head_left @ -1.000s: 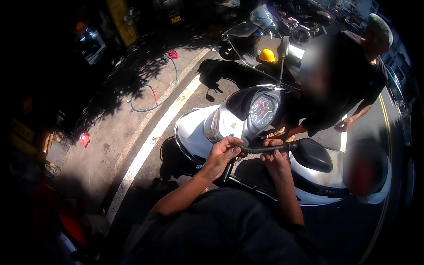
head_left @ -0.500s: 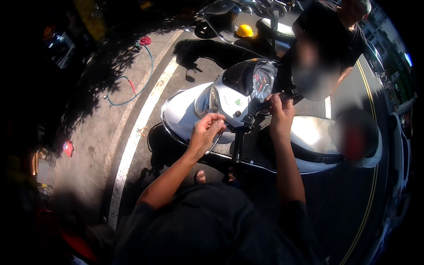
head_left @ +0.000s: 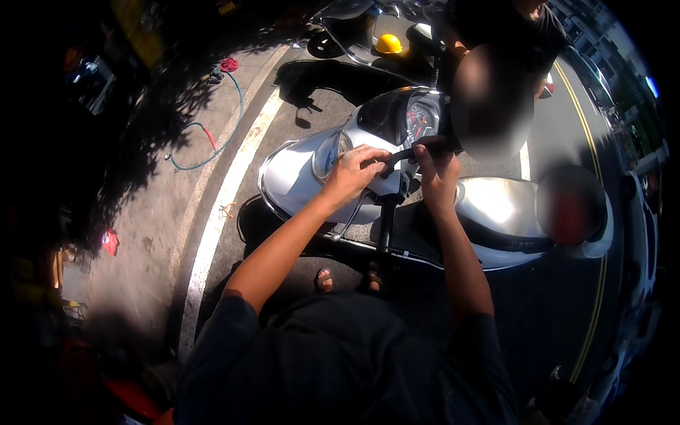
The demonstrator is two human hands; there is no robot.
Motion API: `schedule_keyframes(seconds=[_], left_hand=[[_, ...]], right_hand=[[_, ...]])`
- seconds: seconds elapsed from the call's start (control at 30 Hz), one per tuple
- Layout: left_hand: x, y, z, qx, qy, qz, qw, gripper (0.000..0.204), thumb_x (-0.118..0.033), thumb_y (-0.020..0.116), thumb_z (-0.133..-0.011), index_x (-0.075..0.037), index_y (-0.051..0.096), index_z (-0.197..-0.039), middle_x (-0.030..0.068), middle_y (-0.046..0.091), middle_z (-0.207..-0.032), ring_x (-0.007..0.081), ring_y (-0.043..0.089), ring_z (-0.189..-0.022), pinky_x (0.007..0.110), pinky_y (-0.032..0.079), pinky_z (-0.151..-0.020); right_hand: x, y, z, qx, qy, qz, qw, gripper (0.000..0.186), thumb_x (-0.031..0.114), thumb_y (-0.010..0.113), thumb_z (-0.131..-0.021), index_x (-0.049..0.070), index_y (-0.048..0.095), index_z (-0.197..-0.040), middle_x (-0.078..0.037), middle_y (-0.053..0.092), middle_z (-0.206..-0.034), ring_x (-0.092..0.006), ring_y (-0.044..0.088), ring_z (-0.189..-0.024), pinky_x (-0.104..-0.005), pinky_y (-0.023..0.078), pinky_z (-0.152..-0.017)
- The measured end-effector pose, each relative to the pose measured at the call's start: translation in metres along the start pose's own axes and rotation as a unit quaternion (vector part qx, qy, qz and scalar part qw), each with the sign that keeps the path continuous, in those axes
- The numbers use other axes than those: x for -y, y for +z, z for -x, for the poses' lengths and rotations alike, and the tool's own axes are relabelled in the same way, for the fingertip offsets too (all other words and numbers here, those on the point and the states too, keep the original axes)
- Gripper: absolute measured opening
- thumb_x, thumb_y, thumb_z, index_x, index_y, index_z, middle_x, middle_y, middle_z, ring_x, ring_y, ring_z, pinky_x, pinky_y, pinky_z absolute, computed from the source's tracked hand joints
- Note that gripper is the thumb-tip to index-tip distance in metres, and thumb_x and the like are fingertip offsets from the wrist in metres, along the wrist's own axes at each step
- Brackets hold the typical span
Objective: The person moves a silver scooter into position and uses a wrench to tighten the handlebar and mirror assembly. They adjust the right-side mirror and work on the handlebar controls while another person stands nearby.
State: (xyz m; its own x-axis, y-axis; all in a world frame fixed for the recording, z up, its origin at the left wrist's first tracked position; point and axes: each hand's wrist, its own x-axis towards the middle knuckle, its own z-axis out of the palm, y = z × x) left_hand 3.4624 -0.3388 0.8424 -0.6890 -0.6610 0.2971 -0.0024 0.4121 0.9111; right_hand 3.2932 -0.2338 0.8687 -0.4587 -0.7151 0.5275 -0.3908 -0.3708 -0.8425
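Note:
A white scooter (head_left: 287, 184) stands crosswise before me, with its dashboard (head_left: 418, 124) at the top and its shiny seat (head_left: 496, 198) on the right. Both of my hands are on a curved black mirror stem (head_left: 400, 154) held over the front of the scooter. My left hand (head_left: 358, 170) pinches it at the lower end, with the fingertips curled round it. My right hand (head_left: 439, 173) grips it farther right, thumb on top. The mirror's head is hidden in a blurred patch. The black handlebar grip (head_left: 386, 227) points toward me below my hands.
Another person (head_left: 496, 21) in dark clothes stands across the scooter. A second scooter (head_left: 354, 25) with a yellow helmet (head_left: 388, 44) is behind. On the left pavement (head_left: 142, 283) lie a hose (head_left: 237, 106) and red items (head_left: 110, 241). A double yellow line (head_left: 588, 142) runs along the right.
Both my hands have moved upward with the mirror stem, nearer the dashboard. Over the last half second my left hand has shifted right, toward my right hand. The view has shifted too.

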Motion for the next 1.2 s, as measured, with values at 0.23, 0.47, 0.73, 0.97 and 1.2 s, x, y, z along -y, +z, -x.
schedule_keyframes(seconds=[0.23,0.47,0.73,0.97,1.2], left_hand=[[0.009,-0.001,-0.008,0.004,0.042,-0.030,0.999,0.024,-0.008,0.062,-0.092,-0.004,0.071,-0.114,0.0088,0.069,-0.109,0.0208,0.069,-0.100,0.031,0.053,-0.089],[0.004,-0.004,-0.004,0.021,-0.003,0.009,1.000,0.023,-0.005,0.063,-0.090,-0.001,0.070,-0.111,0.0083,0.070,-0.105,0.0194,0.067,-0.099,0.030,0.050,-0.091],[0.021,0.002,0.005,0.009,-0.123,0.086,0.989,0.022,-0.015,0.058,-0.097,-0.005,0.069,-0.114,0.0109,0.070,-0.102,0.0180,0.066,-0.093,0.033,0.052,-0.078],[0.016,0.015,0.012,-0.032,-0.026,0.188,0.981,0.024,-0.015,0.069,-0.094,-0.001,0.066,-0.113,0.0066,0.071,-0.098,0.0133,0.065,-0.090,0.029,0.052,-0.082],[-0.009,0.030,-0.002,-0.071,-0.063,0.084,0.992,0.031,-0.022,0.069,-0.092,0.000,0.065,-0.113,0.0122,0.073,-0.099,0.0229,0.070,-0.092,0.036,0.052,-0.082]], right_hand=[[-0.001,0.002,0.003,0.022,-0.096,0.054,0.994,0.019,-0.001,0.073,-0.085,-0.001,0.065,-0.101,-0.011,0.070,-0.095,-0.0199,0.070,-0.083,-0.0310,0.054,-0.075],[0.040,0.002,-0.003,0.190,-0.196,0.195,0.942,0.019,0.004,0.070,-0.086,0.003,0.059,-0.101,-0.010,0.061,-0.095,-0.0240,0.064,-0.087,-0.0348,0.052,-0.075],[0.059,0.022,-0.039,0.281,-0.326,0.353,0.830,0.020,0.016,0.071,-0.083,0.005,0.062,-0.097,-0.011,0.060,-0.087,-0.0336,0.068,-0.073,-0.0395,0.054,-0.062],[0.051,0.049,-0.070,0.320,-0.144,0.411,0.842,0.037,0.039,0.071,-0.085,0.004,0.064,-0.096,-0.018,0.068,-0.084,-0.0377,0.068,-0.079,-0.0468,0.054,-0.068],[0.029,0.040,-0.075,0.270,-0.008,0.321,0.908,0.034,0.028,0.072,-0.087,0.000,0.060,-0.102,-0.016,0.067,-0.073,-0.0330,0.068,-0.068,-0.0423,0.053,-0.063]])
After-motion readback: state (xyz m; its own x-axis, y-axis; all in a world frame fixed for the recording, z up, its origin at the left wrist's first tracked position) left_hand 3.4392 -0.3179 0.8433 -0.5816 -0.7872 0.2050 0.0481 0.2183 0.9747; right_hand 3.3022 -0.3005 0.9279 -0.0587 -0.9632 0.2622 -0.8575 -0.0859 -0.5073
